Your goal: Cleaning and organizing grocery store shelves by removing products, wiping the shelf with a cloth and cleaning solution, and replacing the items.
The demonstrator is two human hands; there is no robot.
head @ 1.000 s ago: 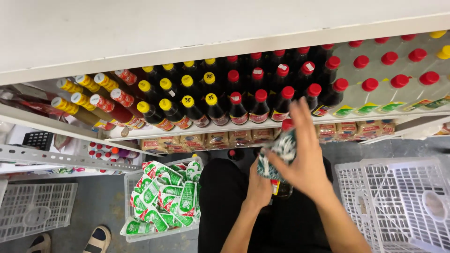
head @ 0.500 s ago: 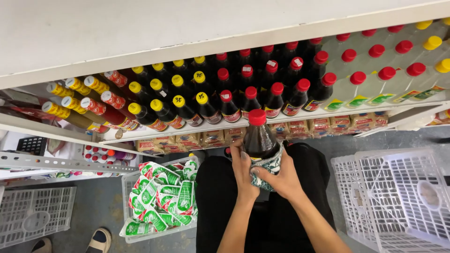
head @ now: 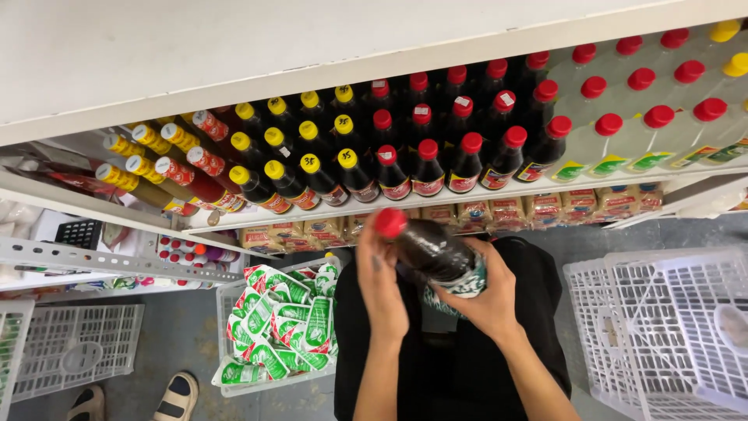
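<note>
A dark sauce bottle (head: 431, 249) with a red cap is gripped in both hands and tilted, its cap pointing up-left. My left hand (head: 379, 287) wraps the neck side. My right hand (head: 485, 296) cups the base, where a green and white label or cloth shows. The bottle hangs in front of my dark clothing, just below the shelf edge (head: 436, 201). On that shelf stand rows of dark bottles (head: 425, 168) with red caps and others with yellow caps (head: 288, 181).
Clear bottles with red caps (head: 623, 140) fill the shelf's right side. A white crate (head: 658, 331) stands at the right. Another crate (head: 234, 300) holds green and white packets (head: 280, 331). A third crate (head: 74, 351) and someone's sandalled feet (head: 136, 401) are at lower left.
The hands came down from the shelf with the bottle, now held lower and tilted to the left instead of upright. The view has shifted slightly.
</note>
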